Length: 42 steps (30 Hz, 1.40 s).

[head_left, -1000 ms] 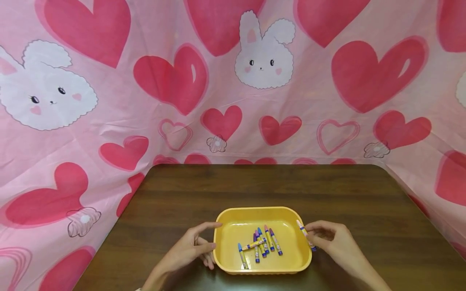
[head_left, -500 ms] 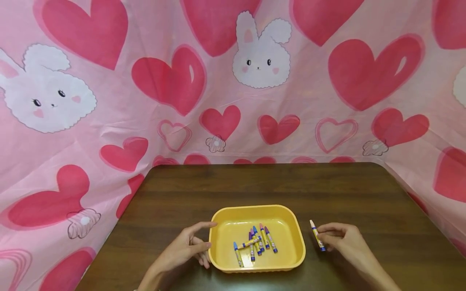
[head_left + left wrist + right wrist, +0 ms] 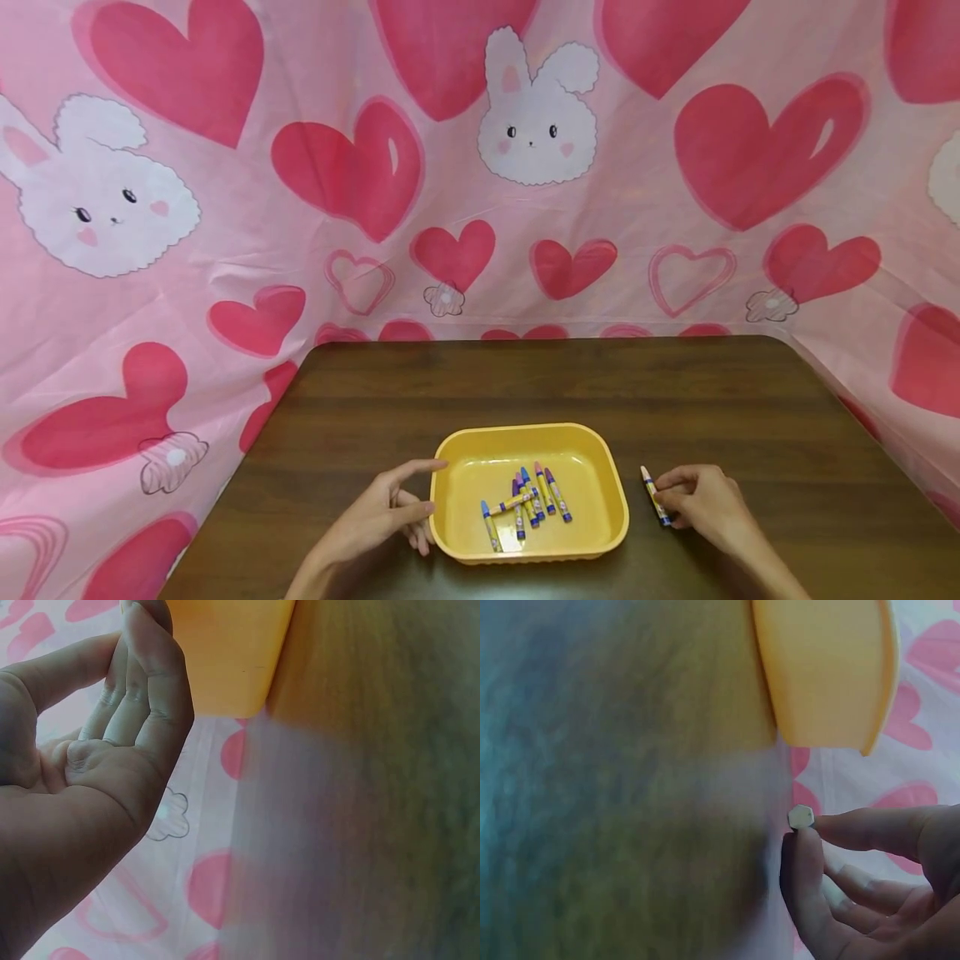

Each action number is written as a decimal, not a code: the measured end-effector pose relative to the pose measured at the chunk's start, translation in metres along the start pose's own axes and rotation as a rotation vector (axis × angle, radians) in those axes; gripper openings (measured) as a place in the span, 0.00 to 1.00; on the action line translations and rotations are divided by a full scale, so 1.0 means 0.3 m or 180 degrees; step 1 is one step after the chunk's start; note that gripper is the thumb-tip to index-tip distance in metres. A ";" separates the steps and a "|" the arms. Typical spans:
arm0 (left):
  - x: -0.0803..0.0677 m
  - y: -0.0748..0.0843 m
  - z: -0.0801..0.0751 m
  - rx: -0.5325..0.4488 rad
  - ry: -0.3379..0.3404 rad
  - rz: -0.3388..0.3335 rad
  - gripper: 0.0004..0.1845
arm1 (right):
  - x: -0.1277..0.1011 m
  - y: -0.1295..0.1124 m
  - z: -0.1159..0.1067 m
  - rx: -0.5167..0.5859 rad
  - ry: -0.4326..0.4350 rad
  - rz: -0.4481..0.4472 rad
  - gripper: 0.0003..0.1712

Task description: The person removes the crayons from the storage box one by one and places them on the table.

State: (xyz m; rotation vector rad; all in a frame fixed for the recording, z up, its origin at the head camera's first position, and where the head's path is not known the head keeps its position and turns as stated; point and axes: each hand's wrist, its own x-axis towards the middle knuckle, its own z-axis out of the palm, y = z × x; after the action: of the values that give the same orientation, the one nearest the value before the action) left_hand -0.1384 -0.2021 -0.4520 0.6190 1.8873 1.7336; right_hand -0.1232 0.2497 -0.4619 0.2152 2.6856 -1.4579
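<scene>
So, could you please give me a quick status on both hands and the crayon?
Left hand open, touching tray side. Right hand pinching crayon at the table, right of tray. Nothing in the way.

A dark brown wooden table [image 3: 525,383] with rounded far corners carries a yellow rectangular plastic tray [image 3: 611,508] near its front edge. Just beside the tray's right side, a single crayon with a pale tip and blue wrapper [image 3: 654,493] lies on the tabletop.
</scene>
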 end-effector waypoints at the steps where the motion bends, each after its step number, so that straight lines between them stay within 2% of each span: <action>1: -0.001 0.001 0.000 0.0012 0.0006 -0.0009 0.30 | 0.001 -0.001 0.004 0.0010 -0.0023 0.0006 0.07; 8: -0.003 0.006 0.002 0.0046 0.0024 -0.0047 0.30 | 0.014 -0.021 0.023 -0.0116 -0.0134 0.0166 0.07; 18: 0.008 0.011 0.000 0.0067 0.0074 -0.0038 0.30 | 0.008 -0.041 0.007 -0.0166 -0.0148 0.0147 0.06; 24: 0.007 0.009 -0.007 0.0016 0.0055 -0.0060 0.30 | 0.002 -0.072 -0.011 -0.0255 -0.0049 -0.0086 0.07; 29: 0.005 0.006 -0.007 0.0031 0.0054 -0.0080 0.30 | -0.013 -0.110 -0.026 -0.0588 0.0148 -0.0366 0.09; 34: 0.003 0.003 -0.003 0.0062 0.0064 -0.0061 0.30 | -0.031 -0.163 -0.028 -0.0857 0.0337 -0.0685 0.06; 42: 0.003 0.003 0.000 0.0016 0.0046 -0.0047 0.30 | -0.055 -0.258 -0.004 -0.0802 0.0325 -0.0866 0.05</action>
State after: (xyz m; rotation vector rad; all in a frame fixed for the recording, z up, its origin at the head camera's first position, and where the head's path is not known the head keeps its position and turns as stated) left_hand -0.1392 -0.2013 -0.4511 0.5947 1.9017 1.7291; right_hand -0.1193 0.2077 -0.3950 -0.0992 3.0448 -1.1739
